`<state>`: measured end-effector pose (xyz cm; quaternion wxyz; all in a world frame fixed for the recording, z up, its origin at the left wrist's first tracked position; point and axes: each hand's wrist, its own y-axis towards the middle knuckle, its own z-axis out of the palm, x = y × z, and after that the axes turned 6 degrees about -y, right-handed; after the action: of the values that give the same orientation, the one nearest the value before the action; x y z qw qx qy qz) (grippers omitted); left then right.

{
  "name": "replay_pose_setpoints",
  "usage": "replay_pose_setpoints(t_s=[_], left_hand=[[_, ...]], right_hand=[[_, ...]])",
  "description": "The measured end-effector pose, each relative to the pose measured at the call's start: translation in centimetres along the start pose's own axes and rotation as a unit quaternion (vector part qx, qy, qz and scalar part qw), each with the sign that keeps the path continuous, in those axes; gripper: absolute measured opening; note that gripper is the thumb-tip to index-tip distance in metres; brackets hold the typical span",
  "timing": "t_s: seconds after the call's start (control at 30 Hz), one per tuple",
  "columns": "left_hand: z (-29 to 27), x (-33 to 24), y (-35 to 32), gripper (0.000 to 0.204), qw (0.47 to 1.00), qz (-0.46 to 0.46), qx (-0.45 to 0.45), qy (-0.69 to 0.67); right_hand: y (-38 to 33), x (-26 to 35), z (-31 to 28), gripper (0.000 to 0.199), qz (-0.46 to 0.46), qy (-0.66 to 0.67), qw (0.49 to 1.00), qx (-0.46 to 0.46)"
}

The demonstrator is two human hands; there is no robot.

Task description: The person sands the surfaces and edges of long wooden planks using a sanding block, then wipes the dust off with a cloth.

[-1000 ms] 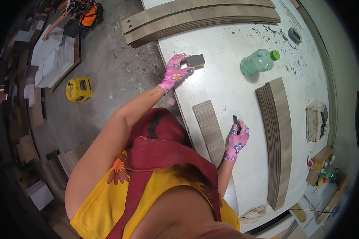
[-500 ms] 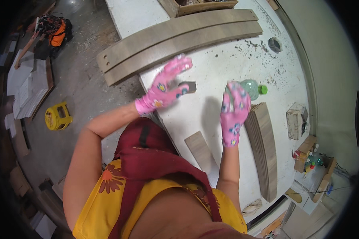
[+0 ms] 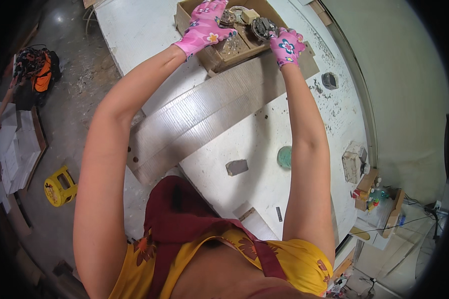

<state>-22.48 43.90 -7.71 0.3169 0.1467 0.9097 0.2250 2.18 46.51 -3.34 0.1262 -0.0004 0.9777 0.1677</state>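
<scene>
A shallow brown box (image 3: 216, 64) lies at the far side of the table. It holds round dishes of small dark parts, one dark round dish (image 3: 262, 28) at its right end, and a pale yellow block (image 3: 250, 16). My left hand (image 3: 204, 27), in a pink flowered glove, is over the box's left part with fingers stretched out. In a matching glove, my right hand (image 3: 288, 46) is at the box's right corner beside the dark dish, its fingers curled; what they hold is hidden. Grey-brown curved boards (image 3: 199, 117) lie side by side below the box.
On the white table (image 3: 209, 167) lie a grey block (image 3: 237, 167) and a green bottle (image 3: 284, 157), partly behind my right forearm. A dark lump (image 3: 330, 80) sits near the far right edge. A yellow stool (image 3: 60, 186) and another person (image 3: 35, 70) are at left.
Both hands have moved forward from above the table to the box. My right hand has left the green bottle and its fingers have curled. The view has shifted, showing more of the box.
</scene>
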Motion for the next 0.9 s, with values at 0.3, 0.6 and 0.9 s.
replay_pose_setpoints(t_s=[0.3,0.6,0.9], left_hand=[[0.5,-0.5,1.1,0.067,0.901,-0.155,0.022,-0.405],[0.9,1.0,1.1,0.065,0.811,-0.058,-0.203,-0.546],[-9.6,-0.1,-0.9,0.058,0.815,-0.104,-0.365,-0.439]], right_hand=[[2.7,-0.3,3.7,0.032,0.028,0.031,0.999,0.013],[1.2,0.0,4.2,0.017,0.112,0.604,0.787,-0.063],[-1.8,5.3,-6.0,0.024,-0.032,0.406,0.91,0.072]])
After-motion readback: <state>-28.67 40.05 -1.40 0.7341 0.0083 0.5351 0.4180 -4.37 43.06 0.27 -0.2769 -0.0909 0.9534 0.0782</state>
